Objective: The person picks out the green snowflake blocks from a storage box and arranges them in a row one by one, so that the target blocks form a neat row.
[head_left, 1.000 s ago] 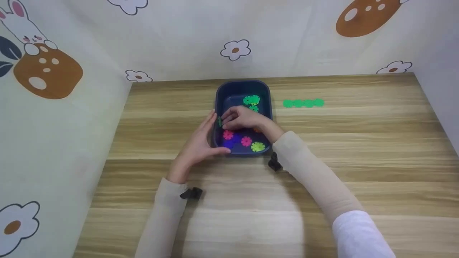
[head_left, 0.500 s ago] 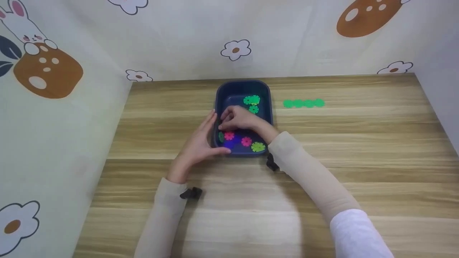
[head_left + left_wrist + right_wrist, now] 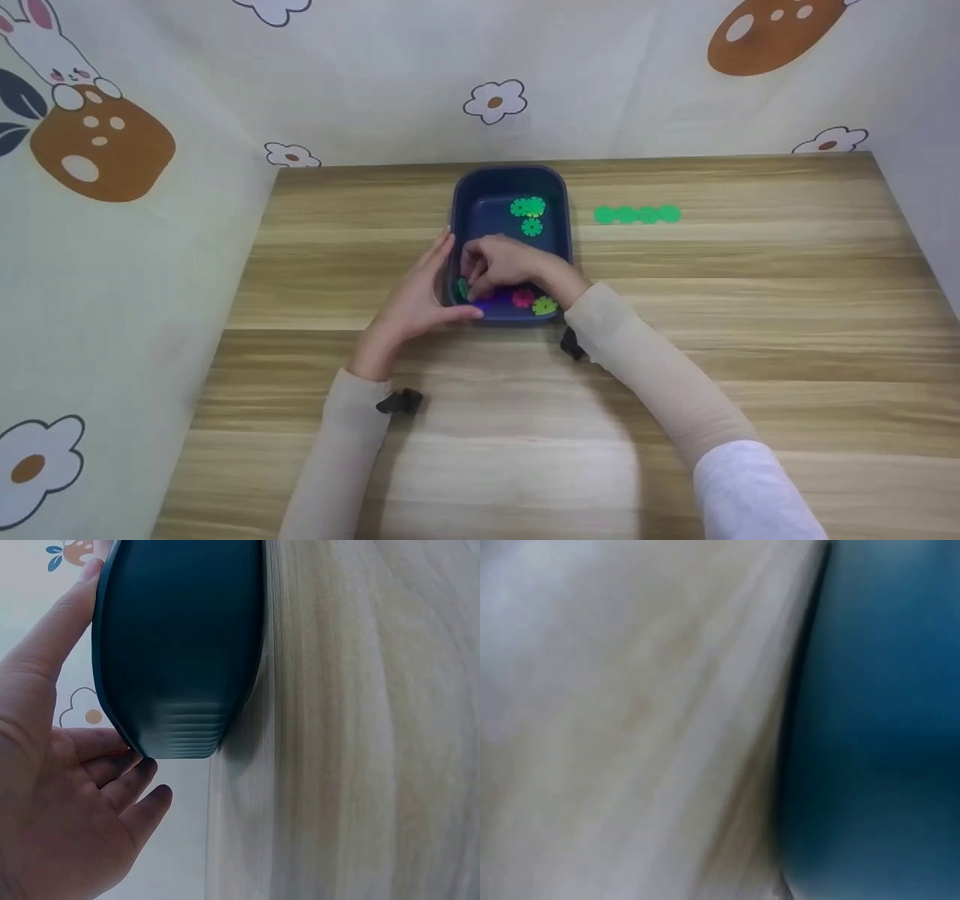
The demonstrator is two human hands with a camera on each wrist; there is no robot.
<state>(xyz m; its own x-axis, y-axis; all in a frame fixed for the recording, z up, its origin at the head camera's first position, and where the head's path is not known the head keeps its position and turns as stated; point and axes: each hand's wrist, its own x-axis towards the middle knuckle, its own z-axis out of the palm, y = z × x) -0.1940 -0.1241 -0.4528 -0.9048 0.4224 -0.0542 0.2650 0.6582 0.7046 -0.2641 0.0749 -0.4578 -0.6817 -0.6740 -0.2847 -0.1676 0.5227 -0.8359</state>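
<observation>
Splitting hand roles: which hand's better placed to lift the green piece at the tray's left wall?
Right hand, likely: it's inside the tray, beside the green piece. Left hand touches the rim.

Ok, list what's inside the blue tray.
Green pieces, a pink piece, a lime piece and something purple show. The right hand hides whatever lies beneath it.

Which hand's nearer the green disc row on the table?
Right. The right hand reaches inside the tray, left of the green disc row; the left hand is farther left, against the tray's left side.
</observation>
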